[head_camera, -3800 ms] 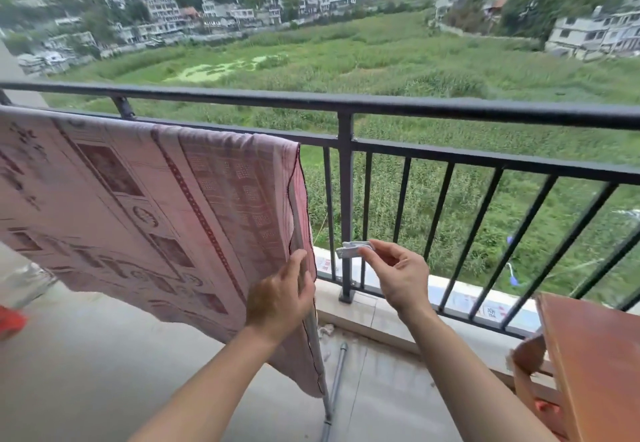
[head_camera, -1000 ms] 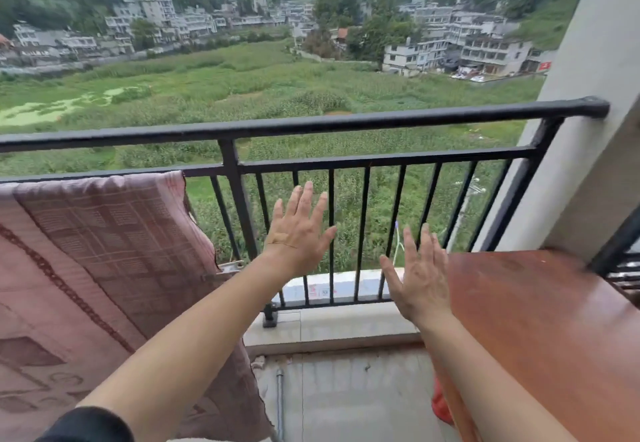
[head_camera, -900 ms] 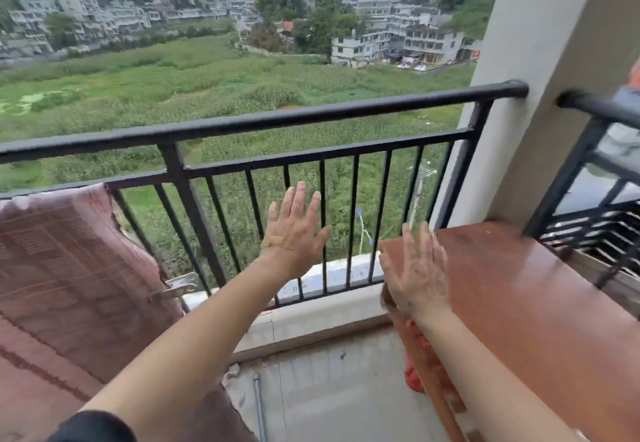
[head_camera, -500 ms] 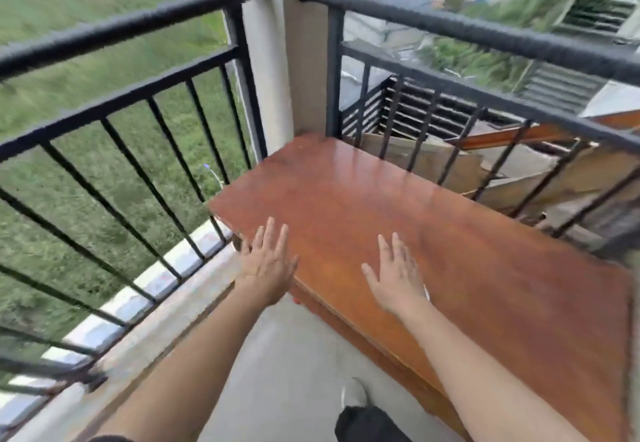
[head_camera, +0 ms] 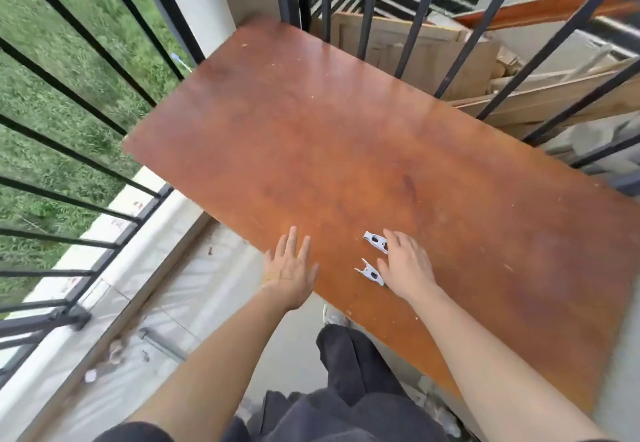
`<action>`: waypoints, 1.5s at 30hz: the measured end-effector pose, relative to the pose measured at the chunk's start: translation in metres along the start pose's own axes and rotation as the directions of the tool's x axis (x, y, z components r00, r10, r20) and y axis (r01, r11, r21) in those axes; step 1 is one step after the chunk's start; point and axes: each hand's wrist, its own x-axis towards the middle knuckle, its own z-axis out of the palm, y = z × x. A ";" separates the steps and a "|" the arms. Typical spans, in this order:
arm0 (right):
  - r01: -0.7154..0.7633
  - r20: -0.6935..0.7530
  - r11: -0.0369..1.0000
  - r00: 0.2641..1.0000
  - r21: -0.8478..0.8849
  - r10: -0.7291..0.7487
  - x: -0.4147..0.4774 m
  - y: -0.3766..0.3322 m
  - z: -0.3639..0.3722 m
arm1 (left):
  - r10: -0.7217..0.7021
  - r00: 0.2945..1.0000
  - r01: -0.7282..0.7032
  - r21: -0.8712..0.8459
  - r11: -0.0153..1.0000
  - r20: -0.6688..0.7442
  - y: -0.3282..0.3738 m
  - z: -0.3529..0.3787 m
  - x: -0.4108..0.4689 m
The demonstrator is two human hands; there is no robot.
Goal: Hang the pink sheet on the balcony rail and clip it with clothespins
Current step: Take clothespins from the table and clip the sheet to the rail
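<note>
The person stands over a red-brown bench [head_camera: 346, 136] in the balcony corner, looking straight down at it. Two pale clothespins lie on it close to its near edge, one [head_camera: 375, 241] a little farther in, the other [head_camera: 370, 272] nearer the person, both angled the same way and a short gap apart.

Both hands are out flat. The left hand [head_camera: 289, 273] is spread palm down with straight fingers over the bench's near edge and holds nothing. The right hand [head_camera: 407, 266] is also palm down, fingers loosely straight, just to the right of the clothespins. Its fingertips reach the end of the farther one and its thumb side sits against the nearer one. It has not closed round either, and I can't tell whether it truly touches them.

The black rail [head_camera: 83, 31] runs along the left with grass [head_camera: 52, 95] beyond it. More bars stand behind the bench, with boards [head_camera: 433, 57] stacked past them. Dark trousers [head_camera: 346, 372] and a shoe [head_camera: 332, 317] show below, on the pale floor [head_camera: 156, 320].
</note>
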 end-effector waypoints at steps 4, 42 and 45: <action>-0.011 0.054 0.995 0.998 -0.095 0.016 0.023 0.007 0.013 | -0.062 0.964 0.071 -0.025 0.997 0.260 -0.009 0.022 0.013; 0.884 0.063 0.413 0.409 0.221 -0.910 -0.176 -0.464 0.116 | -0.861 0.502 0.775 -0.481 0.409 0.076 -0.294 0.167 -0.404; 0.906 0.135 0.362 0.339 0.219 -0.931 -0.177 -0.476 0.139 | -0.775 0.626 0.710 -0.344 0.615 -0.094 -0.308 0.171 -0.403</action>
